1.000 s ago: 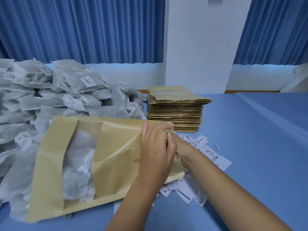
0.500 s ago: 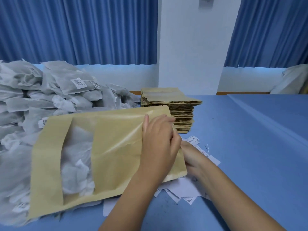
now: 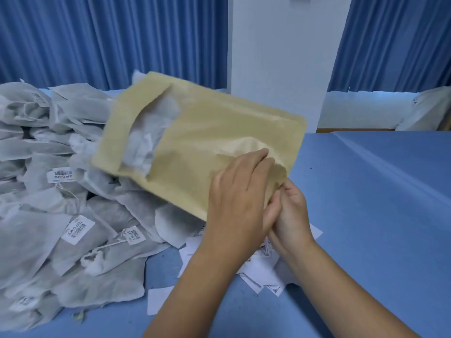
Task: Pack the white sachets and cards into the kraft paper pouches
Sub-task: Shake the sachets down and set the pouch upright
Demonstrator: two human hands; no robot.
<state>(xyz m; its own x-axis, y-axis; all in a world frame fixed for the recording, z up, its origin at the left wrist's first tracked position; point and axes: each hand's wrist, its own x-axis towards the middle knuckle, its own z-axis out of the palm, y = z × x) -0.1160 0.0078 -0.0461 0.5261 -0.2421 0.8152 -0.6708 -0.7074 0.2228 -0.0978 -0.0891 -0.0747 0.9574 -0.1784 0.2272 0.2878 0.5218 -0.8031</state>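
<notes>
A kraft paper pouch [image 3: 207,132] with a clear window is held up off the table, tilted, its far end raised to the upper left. White sachet material shows through the window [image 3: 148,140]. My left hand [image 3: 240,198] lies on the pouch's near right end, fingers spread over the paper. My right hand [image 3: 291,211] pinches the same corner from below. A big heap of white sachets [image 3: 61,215] with barcode tags fills the left. White cards [image 3: 261,269] lie scattered under my wrists.
The blue table cloth [image 3: 366,215] stretches to the right with a fold line across it. A white pillar [image 3: 280,57] and blue curtains [image 3: 97,37] stand behind. Something pale sits at the far right edge [image 3: 429,108]. The stack of empty pouches is hidden.
The pouch has been lifted off the sachet heap and swung up and to the right, with both hands still at its open end. The pouch stack is now hidden behind it.
</notes>
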